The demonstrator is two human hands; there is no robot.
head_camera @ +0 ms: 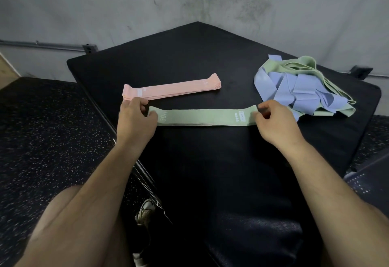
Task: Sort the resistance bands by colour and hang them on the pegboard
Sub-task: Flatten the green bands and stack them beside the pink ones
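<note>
Flat pale-green elastic band [200, 117], printed 30, over black padded platform [189, 56]: left hand [134, 121] and right hand [273, 121] pinch its ends, hidden under fingers; tangled lilac-and-green heap [305, 89] uncountable.

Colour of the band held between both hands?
Pale green band with white print; the head view shows it.

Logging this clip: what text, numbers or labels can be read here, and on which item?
"30", followed by a blurred unit: green band, near its left end.
"5", possibly part of a longer number: pink bands, near the right end.
White logo patches on both, and the dots on the green one: too small to read.
</note>
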